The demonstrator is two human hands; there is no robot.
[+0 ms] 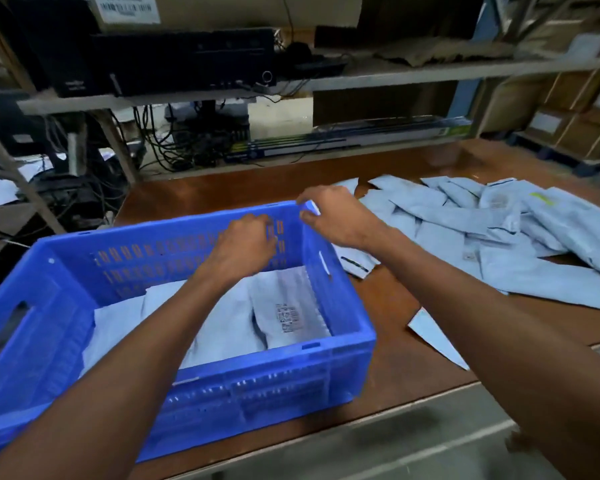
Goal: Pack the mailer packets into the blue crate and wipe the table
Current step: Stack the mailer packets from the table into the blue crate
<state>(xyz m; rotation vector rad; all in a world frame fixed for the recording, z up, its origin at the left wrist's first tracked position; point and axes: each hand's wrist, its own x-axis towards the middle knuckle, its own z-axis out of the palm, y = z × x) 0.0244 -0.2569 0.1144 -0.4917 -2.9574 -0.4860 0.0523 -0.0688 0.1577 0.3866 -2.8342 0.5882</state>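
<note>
Table [388, 306] bears crate [257, 386]; right fingers [312, 196] seemingly pinch rim.

No lettering can be read

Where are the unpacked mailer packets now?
Head view: the loose mailer packets lie heaped on the brown table, right of the blue crate, just beyond the right hand at its far corner.

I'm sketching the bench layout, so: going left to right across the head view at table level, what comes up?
Left wall of the blue crate → left hand → right hand, at the crate's far right corner → loose mailer packets on the table.
</note>
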